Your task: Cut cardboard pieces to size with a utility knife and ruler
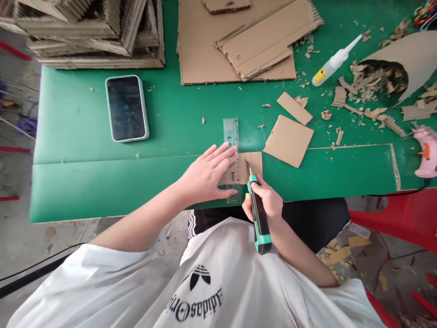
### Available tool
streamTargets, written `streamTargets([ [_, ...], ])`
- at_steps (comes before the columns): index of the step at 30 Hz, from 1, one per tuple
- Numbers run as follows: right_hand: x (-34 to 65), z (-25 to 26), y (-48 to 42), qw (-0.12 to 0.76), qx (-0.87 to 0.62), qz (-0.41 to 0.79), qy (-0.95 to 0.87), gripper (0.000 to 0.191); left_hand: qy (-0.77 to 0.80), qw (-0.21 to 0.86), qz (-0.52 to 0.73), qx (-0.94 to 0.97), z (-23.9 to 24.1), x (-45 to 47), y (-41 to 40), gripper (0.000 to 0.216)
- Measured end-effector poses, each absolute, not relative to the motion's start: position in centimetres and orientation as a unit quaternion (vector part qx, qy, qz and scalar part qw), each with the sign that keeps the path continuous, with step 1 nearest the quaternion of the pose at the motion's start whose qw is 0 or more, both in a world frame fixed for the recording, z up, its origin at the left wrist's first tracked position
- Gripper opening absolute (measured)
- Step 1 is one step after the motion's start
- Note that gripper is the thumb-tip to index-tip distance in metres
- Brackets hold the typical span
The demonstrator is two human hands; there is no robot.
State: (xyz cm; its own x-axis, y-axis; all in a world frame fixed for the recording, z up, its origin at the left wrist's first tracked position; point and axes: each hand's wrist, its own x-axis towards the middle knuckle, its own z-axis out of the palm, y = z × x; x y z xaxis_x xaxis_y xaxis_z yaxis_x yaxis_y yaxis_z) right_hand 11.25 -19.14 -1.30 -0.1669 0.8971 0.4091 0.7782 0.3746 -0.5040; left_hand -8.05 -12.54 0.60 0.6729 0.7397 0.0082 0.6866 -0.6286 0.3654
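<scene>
My left hand (209, 173) lies flat with fingers spread on a clear plastic ruler (231, 136), pressing it onto a small cardboard piece (254, 163) on the green table (85, 182). My right hand (264, 200) is closed around a teal and black utility knife (258, 214). Its blade tip rests on the cardboard right beside the ruler's edge.
A phone (126, 108) lies face up at the left. Cut cardboard squares (288, 140) sit right of the ruler, large sheets (239, 41) behind. A glue bottle (332, 61), scraps (365, 84), a pink glue gun (426, 152) and stacked cardboard (92, 32) surround the area.
</scene>
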Motion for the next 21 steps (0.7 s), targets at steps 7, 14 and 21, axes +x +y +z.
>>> streamTargets([
  [7,11.0,-1.2,-19.3,0.302,-0.567,0.123,-0.756,0.021,0.461,0.111,0.071,0.878,2.5,-9.9,-12.3,0.051],
  [14,10.9,-1.7,-19.1,0.335,-0.536,0.064,-0.773,0.02,0.358,0.113,0.078,0.923,0.1,-6.6,-13.2,0.058],
  [21,10.4,-2.8,-20.7,0.378,-0.517,0.009,-0.768,0.028,0.37,0.123,0.112,0.914,-0.3,-6.7,-13.1,0.055],
])
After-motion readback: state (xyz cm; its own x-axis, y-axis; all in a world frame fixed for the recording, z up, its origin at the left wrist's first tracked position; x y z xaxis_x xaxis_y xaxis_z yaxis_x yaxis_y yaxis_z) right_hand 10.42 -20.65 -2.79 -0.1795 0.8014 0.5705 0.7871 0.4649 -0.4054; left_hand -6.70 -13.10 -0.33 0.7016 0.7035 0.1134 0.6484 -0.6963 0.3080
